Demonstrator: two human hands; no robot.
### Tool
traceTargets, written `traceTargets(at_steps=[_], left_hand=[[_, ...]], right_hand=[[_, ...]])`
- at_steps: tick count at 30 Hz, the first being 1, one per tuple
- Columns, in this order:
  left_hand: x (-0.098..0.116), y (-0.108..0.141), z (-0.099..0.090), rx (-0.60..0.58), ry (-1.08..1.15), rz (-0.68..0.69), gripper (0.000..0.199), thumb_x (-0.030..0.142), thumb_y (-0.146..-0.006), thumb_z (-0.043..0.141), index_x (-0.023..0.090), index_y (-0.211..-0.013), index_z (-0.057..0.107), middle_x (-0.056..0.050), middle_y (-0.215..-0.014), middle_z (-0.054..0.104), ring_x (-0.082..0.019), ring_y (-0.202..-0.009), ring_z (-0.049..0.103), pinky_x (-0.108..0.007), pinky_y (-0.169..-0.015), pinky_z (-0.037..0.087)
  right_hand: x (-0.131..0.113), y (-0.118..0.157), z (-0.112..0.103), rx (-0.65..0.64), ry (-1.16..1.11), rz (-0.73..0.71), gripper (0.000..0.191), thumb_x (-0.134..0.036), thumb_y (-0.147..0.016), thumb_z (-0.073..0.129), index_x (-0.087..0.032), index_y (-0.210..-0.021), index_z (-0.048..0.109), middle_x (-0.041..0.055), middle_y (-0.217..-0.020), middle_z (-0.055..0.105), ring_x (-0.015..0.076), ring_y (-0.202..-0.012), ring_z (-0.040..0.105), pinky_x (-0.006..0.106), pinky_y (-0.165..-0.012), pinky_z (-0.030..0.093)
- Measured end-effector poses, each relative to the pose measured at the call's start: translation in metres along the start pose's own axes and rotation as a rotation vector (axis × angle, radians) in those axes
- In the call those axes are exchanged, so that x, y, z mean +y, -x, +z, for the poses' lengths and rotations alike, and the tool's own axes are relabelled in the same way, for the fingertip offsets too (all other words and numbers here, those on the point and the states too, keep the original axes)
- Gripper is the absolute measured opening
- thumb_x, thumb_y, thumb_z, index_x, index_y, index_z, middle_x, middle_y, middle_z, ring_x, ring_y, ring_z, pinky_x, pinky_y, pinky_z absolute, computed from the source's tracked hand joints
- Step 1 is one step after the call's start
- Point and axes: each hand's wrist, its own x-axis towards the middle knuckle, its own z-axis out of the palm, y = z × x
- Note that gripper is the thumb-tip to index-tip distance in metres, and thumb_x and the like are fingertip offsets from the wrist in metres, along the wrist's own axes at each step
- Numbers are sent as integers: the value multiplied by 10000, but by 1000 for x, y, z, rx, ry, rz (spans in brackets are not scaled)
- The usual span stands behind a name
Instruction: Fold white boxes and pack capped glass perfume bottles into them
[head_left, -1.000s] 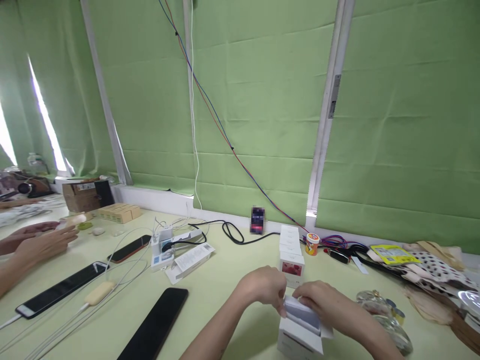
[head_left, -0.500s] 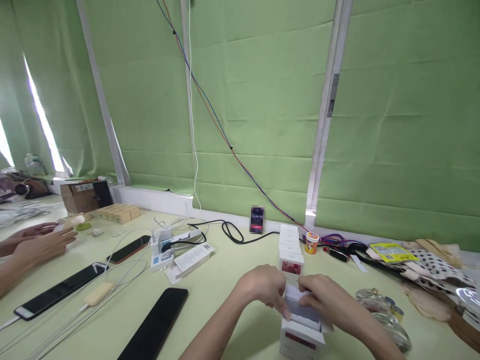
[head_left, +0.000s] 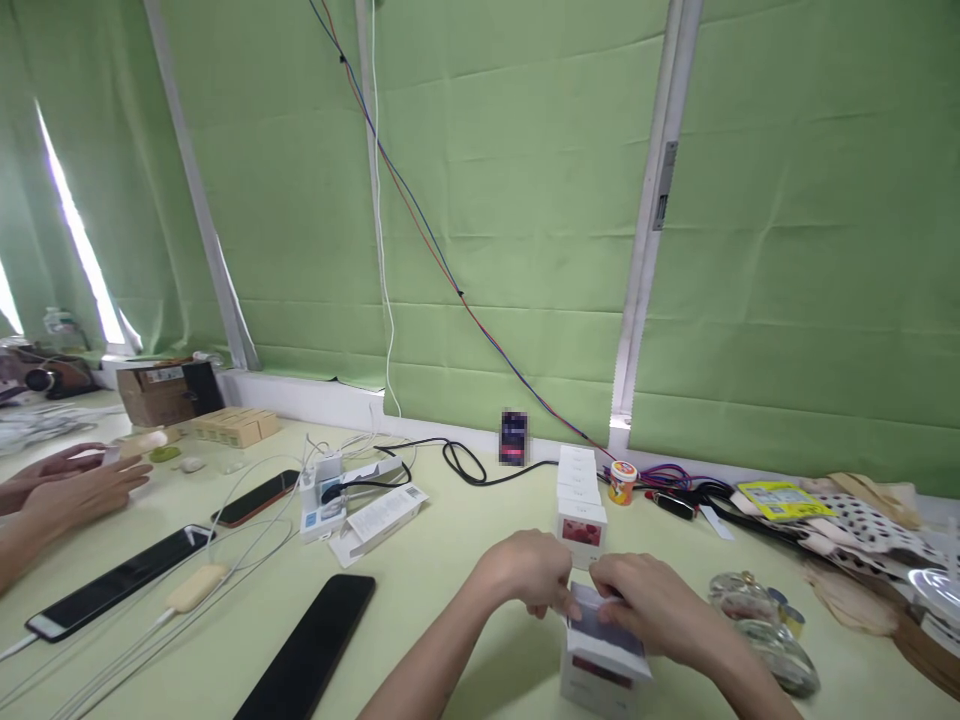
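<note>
A white box (head_left: 600, 680) with a dark red picture on its front stands near the bottom edge, its top between my two hands. My left hand (head_left: 529, 575) has its fingers bent and pressed at the left side of the box's top. On the right, my right hand (head_left: 649, 605) closes its fingers on the top flap. Just behind stands a row of white boxes (head_left: 581, 530), the front one with a red picture.
A black phone (head_left: 311, 650) lies left of my left arm. Glass jars (head_left: 776, 655) and an orange tub (head_left: 622, 482) are at right. White cables and a power strip (head_left: 322, 510) spread at left. Another person's hands (head_left: 82, 490) are at far left.
The upright flaps of the front box have come down and in, and its top looks flatter. My right hand has shifted slightly with them; my left hand is nearly where it was.
</note>
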Motion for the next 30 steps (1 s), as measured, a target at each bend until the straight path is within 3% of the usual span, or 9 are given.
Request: traceTargets(at_steps=[4,9,13,16,19,21,26,30], left_hand=[[4,0,3,5,-19,-9,474,382,-714,680,174,-360,444,36,-354,490,-142,-448,541,-231,-467,369],[9,1,3,-8,-51,-27,466,346,-714,693,173,-367,434,60,-345,447,-133,-443,548,-220,-462,360],[12,6,-2,26,-157,-31,403,375,-683,719,177,-408,499,17,-438,559,-189,-533,599,-254,-500,381],[13,11,-6,130,-224,-39,253,423,-676,718,184,-631,648,-42,-661,686,-255,-738,647,-281,-588,411],[15,13,-5,232,-172,17,324,449,-690,703,211,-906,660,-46,-851,711,-254,-843,645,-282,-648,418],[17,12,-3,258,-136,69,352,439,-690,710,228,-964,643,-30,-892,711,-238,-833,648,-279,-659,420],[24,2,6,221,-194,54,126,321,-718,709,197,-739,703,-56,-781,728,-246,-759,666,-284,-615,426],[27,-2,10,258,-200,23,101,255,-711,694,169,-658,707,-88,-734,727,-254,-717,666,-295,-596,431]], right_hand=[[5,-2,-1,-24,-92,34,72,-185,-754,522,-215,-714,573,20,-823,684,203,-778,582,244,-598,294],[11,-6,4,-67,-126,49,202,-173,-802,430,-197,-686,594,49,-764,672,200,-751,585,244,-595,310],[9,-8,7,-81,-148,59,209,-116,-732,452,-214,-807,621,37,-786,681,190,-728,592,234,-578,323],[7,-7,5,-52,-165,52,219,-120,-722,469,-226,-861,602,23,-830,683,190,-764,591,235,-600,341],[7,-5,1,47,-182,13,192,-143,-797,416,-234,-842,579,14,-856,676,190,-791,585,249,-636,352],[8,-3,-2,92,-183,-1,202,-151,-834,386,-237,-824,569,7,-834,670,184,-747,583,251,-619,353],[5,5,-18,172,-64,70,208,-176,-881,383,-229,-751,537,-7,-733,644,188,-686,579,261,-592,353],[-6,14,-25,224,45,67,250,-173,-905,419,-230,-733,592,-9,-764,670,185,-708,633,256,-593,384]])
